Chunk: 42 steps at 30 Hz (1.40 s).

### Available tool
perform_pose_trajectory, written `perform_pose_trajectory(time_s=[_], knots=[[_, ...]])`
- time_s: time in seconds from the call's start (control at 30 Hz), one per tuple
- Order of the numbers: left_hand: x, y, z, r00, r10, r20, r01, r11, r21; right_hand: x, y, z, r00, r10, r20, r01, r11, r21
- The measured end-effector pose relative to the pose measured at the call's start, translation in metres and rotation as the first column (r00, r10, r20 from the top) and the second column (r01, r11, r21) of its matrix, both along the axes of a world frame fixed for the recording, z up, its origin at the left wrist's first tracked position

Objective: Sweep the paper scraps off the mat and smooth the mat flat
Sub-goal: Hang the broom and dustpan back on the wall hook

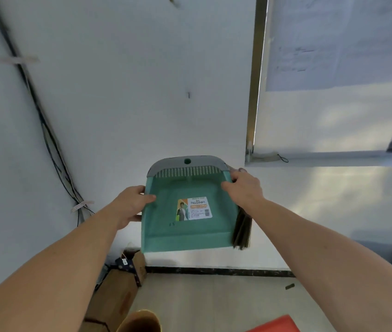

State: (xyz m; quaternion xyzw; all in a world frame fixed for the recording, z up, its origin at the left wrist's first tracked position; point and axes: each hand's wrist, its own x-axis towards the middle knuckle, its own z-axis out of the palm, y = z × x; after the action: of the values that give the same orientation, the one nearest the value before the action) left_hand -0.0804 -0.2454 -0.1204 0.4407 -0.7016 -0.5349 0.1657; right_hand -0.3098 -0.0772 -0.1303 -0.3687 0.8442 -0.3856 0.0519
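A green dustpan (166, 226) with a grey comb top and a label hangs upright against the white wall. My left hand (130, 203) grips its left edge, thumb over the front. My right hand (244, 188) grips its upper right edge. Dark broom bristles (242, 231) stick out behind the pan on the right side. No mat and no paper scraps are in view.
Cardboard boxes (116, 291) stand on the floor at the lower left by the wall. A yellowish container (139, 321) sits at the bottom centre and a red object (278, 324) at the bottom right. Cables (46, 130) run down the left wall. A window (333, 80) fills the upper right.
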Motion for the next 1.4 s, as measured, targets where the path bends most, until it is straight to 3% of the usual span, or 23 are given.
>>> perform_pose_trajectory(time_s=[0.1,0.23,0.43,0.7,1.03,1.4], knots=[[-0.012,0.002,0.010,0.998,-0.025,-0.064,0.019,0.996,-0.086,-0.013,0.001,0.016,1.000,-0.016,-0.018,0.016,1.000,-0.018],[-0.030,-0.009,0.020,0.998,0.046,-0.041,-0.053,0.977,-0.209,-0.030,-0.003,0.038,0.998,-0.040,-0.050,0.037,0.998,-0.060],[-0.048,-0.046,0.041,0.990,0.138,0.024,-0.126,0.953,-0.275,-0.059,-0.017,0.075,0.985,-0.126,-0.119,0.118,0.991,-0.069],[-0.100,-0.112,0.077,0.987,0.163,-0.011,-0.154,0.909,-0.386,-0.092,-0.056,0.123,0.952,-0.085,-0.295,0.091,0.996,0.006],[-0.169,-0.196,0.121,0.995,0.099,0.025,-0.073,0.857,-0.509,-0.126,-0.129,0.177,0.916,-0.207,-0.342,0.237,0.971,0.045],[-0.227,-0.261,0.131,0.992,0.095,0.088,-0.031,0.835,-0.550,-0.164,-0.176,0.181,0.888,-0.274,-0.370,0.331,0.938,0.100]])
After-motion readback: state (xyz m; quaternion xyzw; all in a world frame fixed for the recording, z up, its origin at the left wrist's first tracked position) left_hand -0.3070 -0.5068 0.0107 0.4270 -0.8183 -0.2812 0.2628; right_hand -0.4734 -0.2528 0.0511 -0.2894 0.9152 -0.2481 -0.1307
